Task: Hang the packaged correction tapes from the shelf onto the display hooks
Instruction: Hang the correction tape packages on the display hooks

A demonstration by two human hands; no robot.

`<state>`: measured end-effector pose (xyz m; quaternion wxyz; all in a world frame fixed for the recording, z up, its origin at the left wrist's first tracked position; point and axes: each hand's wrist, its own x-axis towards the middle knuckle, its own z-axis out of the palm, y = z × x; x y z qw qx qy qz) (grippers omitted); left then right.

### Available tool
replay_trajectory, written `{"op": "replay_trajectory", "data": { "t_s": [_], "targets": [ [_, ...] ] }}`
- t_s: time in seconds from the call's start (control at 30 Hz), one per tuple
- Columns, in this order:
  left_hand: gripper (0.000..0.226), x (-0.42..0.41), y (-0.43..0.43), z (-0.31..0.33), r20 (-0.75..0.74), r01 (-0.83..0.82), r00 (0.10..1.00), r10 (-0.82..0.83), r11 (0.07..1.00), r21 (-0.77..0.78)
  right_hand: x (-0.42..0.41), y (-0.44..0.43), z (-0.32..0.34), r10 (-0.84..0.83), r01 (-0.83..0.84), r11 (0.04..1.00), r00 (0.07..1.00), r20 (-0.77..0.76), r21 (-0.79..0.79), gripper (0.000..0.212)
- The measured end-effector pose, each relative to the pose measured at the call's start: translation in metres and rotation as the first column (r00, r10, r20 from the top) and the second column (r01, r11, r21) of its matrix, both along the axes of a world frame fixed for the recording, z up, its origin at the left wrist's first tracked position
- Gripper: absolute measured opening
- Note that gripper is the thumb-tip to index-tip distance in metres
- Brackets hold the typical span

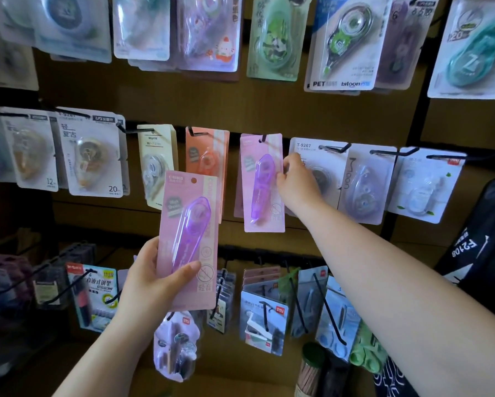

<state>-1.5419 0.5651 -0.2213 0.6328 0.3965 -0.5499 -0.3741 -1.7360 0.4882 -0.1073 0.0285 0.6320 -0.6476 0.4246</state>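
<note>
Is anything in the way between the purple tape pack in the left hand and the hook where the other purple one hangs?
Nothing visible blocks it. The left hand holds the pink pack in open air, below and left of the hook. The right hand only touches the side of the hanging purple pack, which already occupies that hook.

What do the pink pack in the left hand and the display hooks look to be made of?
Pink pack: matte printed card, apparently, with a clear glossy plastic blister over the translucent purple dispenser; highlights show on the bubble, and the card has a punched hang hole. Display hooks: thin dark rods with upturned tips, probably black-coated metal wire, though the coating cannot be confirmed.
</note>
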Motion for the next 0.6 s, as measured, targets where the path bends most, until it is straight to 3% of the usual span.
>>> {"op": "replay_trajectory", "data": {
  "t_s": [0.1,0.17,0.23,0.3,0.43,0.6],
  "targets": [
    [0.035,-0.003,0.002,0.005,-0.013,0.006,1.000,-0.006,1.000,-0.006,0.006,0.015,-0.013,0.010,-0.004,0.975,1.000,0.026,-0.223,0.028],
    [0.034,-0.005,0.003,0.009,-0.015,0.023,1.000,-0.023,1.000,-0.021,0.014,0.030,-0.024,0.220,-0.180,0.950,0.966,0.139,-0.256,0.022],
    [0.036,-0.010,0.004,0.016,0.011,0.061,0.998,-0.061,0.997,-0.046,0.023,0.047,-0.027,0.452,-0.404,0.892,0.817,0.358,-0.202,0.014],
    [0.040,-0.016,0.004,0.023,0.036,0.112,0.993,-0.110,0.992,-0.057,0.026,0.059,-0.021,0.542,-0.514,0.836,0.714,0.442,-0.195,0.010],
    [0.046,-0.029,0.008,0.039,0.063,0.156,0.987,-0.151,0.984,-0.090,0.019,0.066,-0.001,0.537,-0.495,0.842,0.737,0.410,-0.214,0.007],
    [0.077,-0.039,0.010,0.048,0.044,0.040,0.998,-0.033,0.986,-0.163,0.005,0.066,0.011,0.515,-0.429,0.857,0.747,0.421,-0.287,0.008]
  ]
}}
